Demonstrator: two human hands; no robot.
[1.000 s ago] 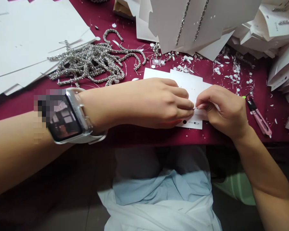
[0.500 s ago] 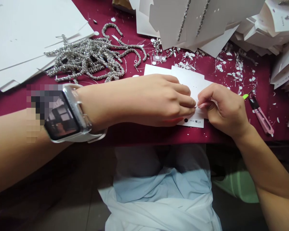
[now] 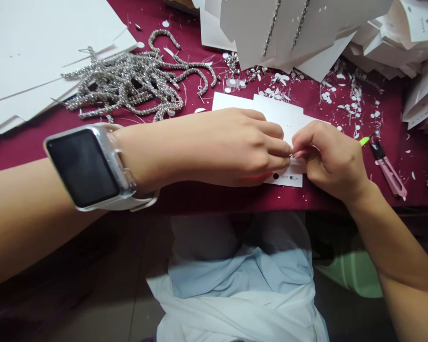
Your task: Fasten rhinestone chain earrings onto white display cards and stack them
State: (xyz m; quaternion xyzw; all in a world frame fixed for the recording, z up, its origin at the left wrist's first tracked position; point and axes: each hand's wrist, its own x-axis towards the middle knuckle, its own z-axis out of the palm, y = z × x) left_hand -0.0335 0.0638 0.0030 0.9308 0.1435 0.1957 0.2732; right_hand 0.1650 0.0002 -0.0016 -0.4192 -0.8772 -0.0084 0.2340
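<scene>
My left hand [image 3: 251, 145] is laid over a white card [image 3: 288, 114] near the table's front edge. Its fingers are bent and close together, their tips reaching the fingertips of my right hand [image 3: 330, 159]; the thumb is out of sight. My right hand pinches thumb against forefinger just above the card, and whatever is in that pinch is too small to name. More white card shows under both hands, with a black dot and small print on its lower edge. A watch [image 3: 82, 166] with a dark screen is on my left wrist.
Silvery beaded strands [image 3: 128, 88] lie tangled at the back left, beside large white sheets [image 3: 50, 42]. White cards bearing two silvery strands [image 3: 299, 26] stand at the back. White scraps [image 3: 326, 97] litter the dark red cloth. Pink snips [image 3: 390, 175] lie right of my right hand.
Both hands keep nearly the same pose, their fingertips slightly closer together. The whole view has shifted a little.
</scene>
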